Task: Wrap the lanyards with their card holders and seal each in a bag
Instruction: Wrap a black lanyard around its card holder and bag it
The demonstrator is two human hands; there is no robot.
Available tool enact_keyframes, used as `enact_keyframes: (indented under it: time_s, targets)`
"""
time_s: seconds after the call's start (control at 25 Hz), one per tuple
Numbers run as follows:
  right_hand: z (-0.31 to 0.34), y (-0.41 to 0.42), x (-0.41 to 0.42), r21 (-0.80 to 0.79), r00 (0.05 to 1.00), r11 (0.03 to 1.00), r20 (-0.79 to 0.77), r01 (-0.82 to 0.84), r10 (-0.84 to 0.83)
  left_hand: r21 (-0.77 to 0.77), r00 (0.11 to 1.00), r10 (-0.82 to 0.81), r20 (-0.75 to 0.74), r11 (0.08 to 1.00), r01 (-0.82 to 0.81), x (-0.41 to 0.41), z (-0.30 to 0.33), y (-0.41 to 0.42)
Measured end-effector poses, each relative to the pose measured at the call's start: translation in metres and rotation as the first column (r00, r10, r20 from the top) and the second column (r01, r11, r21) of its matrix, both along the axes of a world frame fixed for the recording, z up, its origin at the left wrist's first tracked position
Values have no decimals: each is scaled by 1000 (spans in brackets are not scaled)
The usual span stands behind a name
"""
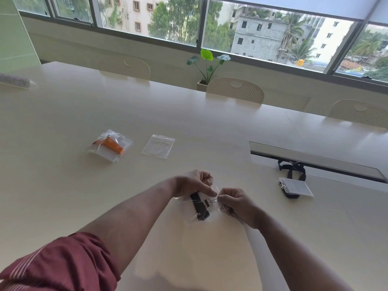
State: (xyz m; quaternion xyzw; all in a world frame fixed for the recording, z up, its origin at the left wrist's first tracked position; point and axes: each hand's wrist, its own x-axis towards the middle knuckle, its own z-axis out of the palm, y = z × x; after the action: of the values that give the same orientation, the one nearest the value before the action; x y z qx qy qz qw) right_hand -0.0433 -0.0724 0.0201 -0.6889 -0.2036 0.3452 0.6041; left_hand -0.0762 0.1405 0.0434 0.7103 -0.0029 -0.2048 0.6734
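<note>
Both hands, left hand [194,182] and right hand [235,201], pinch one clear bag [201,206] at center; two more bags, one with an orange lanyard [110,144] and one empty bag [158,145], upper left.

Pale cream surface [189,114] before me, a sealed bag with an orange lanyard [109,145] lying far left, an empty clear bag [158,146] just beside it, a black lanyard with card holder [294,181] loose at my right, a recessed cable slot [315,162] behind it
</note>
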Motion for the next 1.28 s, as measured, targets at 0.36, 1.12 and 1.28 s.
enact_keyframes:
  time_s: [0.36,1.12,1.28]
  targets:
    - [3,2,-2,-14,1000,1000,-23,3,-4,-10,999,-18,-47,1000,18,5,2,0]
    - [5,2,-7,-42,1000,999,19,18,-17,2,999,-3,-34,1000,3,0,3,-4]
    - [4,1,-9,-25,1000,1000,11,12,-12,9,1000,-4,-29,1000,4,0,3,-2]
